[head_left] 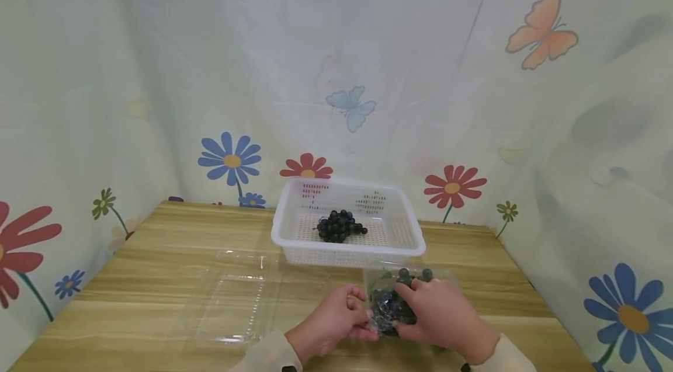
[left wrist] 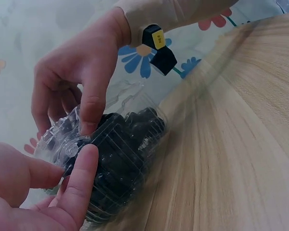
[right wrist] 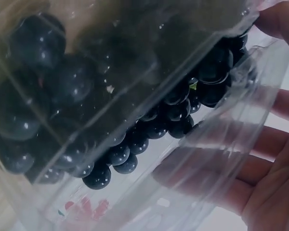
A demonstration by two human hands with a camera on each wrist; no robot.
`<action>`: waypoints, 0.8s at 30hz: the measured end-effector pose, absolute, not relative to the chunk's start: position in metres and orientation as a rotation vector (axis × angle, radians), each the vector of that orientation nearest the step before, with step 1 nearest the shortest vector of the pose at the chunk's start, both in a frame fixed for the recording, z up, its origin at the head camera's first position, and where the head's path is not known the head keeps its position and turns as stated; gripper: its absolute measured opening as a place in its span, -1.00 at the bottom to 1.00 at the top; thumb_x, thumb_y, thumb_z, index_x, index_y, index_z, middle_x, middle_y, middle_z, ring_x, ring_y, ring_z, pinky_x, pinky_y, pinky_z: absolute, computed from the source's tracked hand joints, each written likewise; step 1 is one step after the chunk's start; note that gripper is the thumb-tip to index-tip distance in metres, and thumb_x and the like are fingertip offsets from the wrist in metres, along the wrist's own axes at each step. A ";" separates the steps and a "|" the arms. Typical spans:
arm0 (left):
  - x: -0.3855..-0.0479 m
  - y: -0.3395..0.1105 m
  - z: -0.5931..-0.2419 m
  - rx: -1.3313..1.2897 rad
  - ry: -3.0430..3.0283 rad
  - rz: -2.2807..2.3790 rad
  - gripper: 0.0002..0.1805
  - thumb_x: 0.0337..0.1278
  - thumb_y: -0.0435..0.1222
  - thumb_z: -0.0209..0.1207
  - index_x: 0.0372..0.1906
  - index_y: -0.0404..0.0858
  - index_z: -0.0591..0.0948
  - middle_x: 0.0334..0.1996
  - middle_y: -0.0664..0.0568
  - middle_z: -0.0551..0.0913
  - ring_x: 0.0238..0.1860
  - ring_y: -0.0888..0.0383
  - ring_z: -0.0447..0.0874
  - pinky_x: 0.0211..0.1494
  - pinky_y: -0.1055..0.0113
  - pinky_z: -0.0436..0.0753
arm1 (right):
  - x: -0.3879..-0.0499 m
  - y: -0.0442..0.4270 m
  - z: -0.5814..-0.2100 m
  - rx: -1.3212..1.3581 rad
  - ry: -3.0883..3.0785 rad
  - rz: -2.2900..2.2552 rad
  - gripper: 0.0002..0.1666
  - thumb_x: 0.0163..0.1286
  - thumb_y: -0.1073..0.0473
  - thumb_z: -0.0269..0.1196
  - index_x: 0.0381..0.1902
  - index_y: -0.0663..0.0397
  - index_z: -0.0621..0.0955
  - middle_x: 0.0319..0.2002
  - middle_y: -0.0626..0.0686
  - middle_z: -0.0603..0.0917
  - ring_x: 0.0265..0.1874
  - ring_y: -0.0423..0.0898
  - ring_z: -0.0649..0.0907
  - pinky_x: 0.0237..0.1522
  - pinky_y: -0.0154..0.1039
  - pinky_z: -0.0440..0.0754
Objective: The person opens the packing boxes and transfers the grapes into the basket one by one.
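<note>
Near the table's front right, a clear plastic clamshell box (head_left: 374,274) contains dark grapes (head_left: 382,309). My left hand (head_left: 336,319) pinches the box's near left edge between thumb and finger. From the other side my right hand (head_left: 443,315) grips the box. Its thumb presses on the plastic in the left wrist view, while its other fingers curve down the far side. Through the clear wall in the right wrist view, round black grapes (right wrist: 156,127) show, with the right fingers (right wrist: 216,168) behind the plastic. A few grapes stick up by the right fingers in the head view.
Behind the hands stands a white perforated basket (head_left: 347,247) with a bunch of dark grapes (head_left: 337,227) in it. A second clear plastic clamshell (head_left: 236,308) lies opened on the wooden table (head_left: 158,278) at left. A flowered curtain (head_left: 252,68) surrounds the table's back and sides.
</note>
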State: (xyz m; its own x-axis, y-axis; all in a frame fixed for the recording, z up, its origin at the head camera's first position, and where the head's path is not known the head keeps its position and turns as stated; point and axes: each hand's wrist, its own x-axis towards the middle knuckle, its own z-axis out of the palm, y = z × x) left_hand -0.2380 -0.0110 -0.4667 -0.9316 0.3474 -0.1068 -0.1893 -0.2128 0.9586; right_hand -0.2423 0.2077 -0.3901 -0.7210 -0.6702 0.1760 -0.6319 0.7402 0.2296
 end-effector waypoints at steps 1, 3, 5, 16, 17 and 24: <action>-0.238 -0.011 -0.466 0.185 1.707 2.203 -0.68 0.25 -0.65 0.13 0.05 -0.47 0.36 -0.41 -0.08 0.52 -0.50 0.05 0.71 -0.24 0.11 0.84 | -0.243 0.207 -0.390 1.036 -2.691 -0.233 -0.35 0.14 -0.44 0.37 0.01 -0.16 0.68 -0.51 -0.18 0.58 -0.72 -0.31 0.33 -0.69 -0.35 0.30; -0.238 -0.011 -0.466 0.176 1.692 2.209 -0.66 0.24 -0.66 0.13 0.05 -0.46 0.36 -0.43 -0.07 0.51 -0.50 0.04 0.71 -0.24 0.10 0.84 | -0.244 0.207 -0.391 1.056 -2.681 -0.243 -0.37 0.16 -0.40 0.36 0.02 -0.15 0.68 -0.53 -0.18 0.58 -0.73 -0.31 0.31 -0.70 -0.35 0.28; -0.238 -0.010 -0.465 0.173 1.680 2.217 -0.65 0.23 -0.67 0.12 0.06 -0.46 0.35 -0.43 -0.05 0.50 -0.50 0.03 0.71 -0.23 0.09 0.84 | -0.245 0.208 -0.391 1.073 -2.672 -0.252 -0.40 0.17 -0.36 0.36 0.02 -0.14 0.69 -0.53 -0.17 0.58 -0.73 -0.31 0.30 -0.70 -0.35 0.26; -0.237 -0.009 -0.460 0.174 1.682 2.217 -0.66 0.23 -0.68 0.09 0.05 -0.45 0.34 -0.44 -0.04 0.47 -0.50 0.03 0.71 -0.23 0.08 0.84 | -0.249 0.212 -0.393 1.174 -2.582 -0.325 -0.43 0.29 -0.33 0.31 0.06 -0.11 0.70 -0.48 -0.07 0.68 -0.73 -0.30 0.31 -0.70 -0.37 0.29; -0.237 -0.009 -0.460 0.176 1.683 2.216 -0.66 0.22 -0.68 0.10 0.04 -0.44 0.34 -0.44 -0.04 0.47 -0.50 0.03 0.71 -0.23 0.08 0.84 | -0.249 0.212 -0.393 1.181 -2.575 -0.333 -0.43 0.30 -0.33 0.31 0.06 -0.10 0.70 -0.48 -0.06 0.68 -0.73 -0.30 0.32 -0.70 -0.36 0.31; -0.238 -0.008 -0.462 0.200 1.716 2.207 -0.66 0.18 -0.71 0.10 0.01 -0.42 0.37 -0.46 -0.04 0.51 -0.55 0.05 0.71 -0.28 0.10 0.84 | -0.251 0.213 -0.393 1.209 -2.569 -0.313 -0.47 0.36 -0.28 0.27 0.07 -0.08 0.71 -0.44 -0.04 0.72 -0.71 -0.32 0.35 -0.69 -0.37 0.38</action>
State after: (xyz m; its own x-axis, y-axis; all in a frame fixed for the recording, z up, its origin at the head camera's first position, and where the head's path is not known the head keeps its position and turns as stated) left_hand -0.2375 -0.0081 -0.4617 -0.9332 0.3467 -0.0945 -0.1770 -0.2146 0.9605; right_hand -0.2513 0.2129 -0.3935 -0.6084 -0.7769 0.1623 -0.7153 0.6253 0.3120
